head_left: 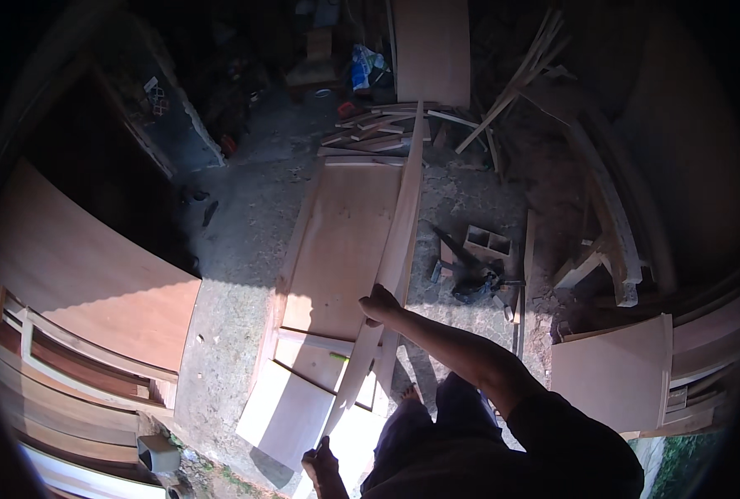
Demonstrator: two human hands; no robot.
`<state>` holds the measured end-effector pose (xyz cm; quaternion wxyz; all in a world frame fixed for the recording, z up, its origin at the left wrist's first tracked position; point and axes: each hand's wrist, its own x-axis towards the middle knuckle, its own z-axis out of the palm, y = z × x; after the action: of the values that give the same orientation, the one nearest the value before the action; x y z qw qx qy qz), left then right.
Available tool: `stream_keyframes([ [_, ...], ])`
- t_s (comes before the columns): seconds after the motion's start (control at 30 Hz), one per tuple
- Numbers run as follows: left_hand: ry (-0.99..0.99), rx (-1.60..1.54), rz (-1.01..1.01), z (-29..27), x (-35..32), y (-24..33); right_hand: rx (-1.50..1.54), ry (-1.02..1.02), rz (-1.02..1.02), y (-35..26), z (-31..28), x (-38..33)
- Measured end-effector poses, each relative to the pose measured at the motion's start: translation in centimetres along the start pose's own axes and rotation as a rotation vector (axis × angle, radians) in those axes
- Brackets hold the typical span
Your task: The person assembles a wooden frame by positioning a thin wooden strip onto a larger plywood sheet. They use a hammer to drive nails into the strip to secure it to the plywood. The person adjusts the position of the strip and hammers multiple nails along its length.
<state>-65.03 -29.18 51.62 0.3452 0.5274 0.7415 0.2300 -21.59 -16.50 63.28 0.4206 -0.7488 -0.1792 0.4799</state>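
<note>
A long, narrow wooden plank (397,241) slants through the middle, its far end reaching toward a pile of offcuts. My right hand (380,308) is closed around the plank's edge about midway along. Close to its near end, at the bottom of the view, my left hand (322,467) has its fingers curled at the edge; the grip is partly hidden. Beneath and left of the plank lies a long, framed plywood panel (337,233). A pale square board (287,412) rests over the panel's near part, and a small yellow-green object (337,357) lies beside it.
Offcuts (378,129) are heaped beyond the panel, below an upright plywood sheet (432,50). Dark tools (474,274) and a hollow block (488,239) sit on the concrete to the right. Plywood-topped stacks stand left (104,266) and right (615,374). Thin strips (515,83) lean at the back.
</note>
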Motion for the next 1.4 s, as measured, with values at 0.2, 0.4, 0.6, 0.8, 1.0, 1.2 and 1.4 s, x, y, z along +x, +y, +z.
stream_keyframes([
  [0.2,-0.030,-0.219,0.053,10.3,0.0,8.8,-0.138,-0.061,0.070,-1.7,-4.9,12.2],
  [0.4,-0.048,-0.946,-0.471,23.5,5.5,7.4,-0.131,-0.062,0.119,-2.2,-8.2,25.7],
  [0.6,-0.382,-0.737,-0.428,31.1,8.9,6.4,-0.184,-0.139,0.195,-0.7,-10.3,36.2],
  [0.8,0.060,-1.240,-0.843,39.0,14.3,7.1,-0.222,-0.220,0.183,0.6,-8.3,46.6],
  [1.0,0.127,-1.568,-1.228,36.3,22.5,6.3,-0.245,-0.391,0.209,-1.7,-5.6,48.6],
  [1.2,0.469,-1.412,-0.942,38.1,26.2,14.1,-0.231,-0.389,0.088,2.6,-11.1,48.6],
  [1.4,0.048,-1.039,-0.857,44.4,17.7,15.7,-0.439,-0.205,0.436,21.2,-25.0,43.8],
])
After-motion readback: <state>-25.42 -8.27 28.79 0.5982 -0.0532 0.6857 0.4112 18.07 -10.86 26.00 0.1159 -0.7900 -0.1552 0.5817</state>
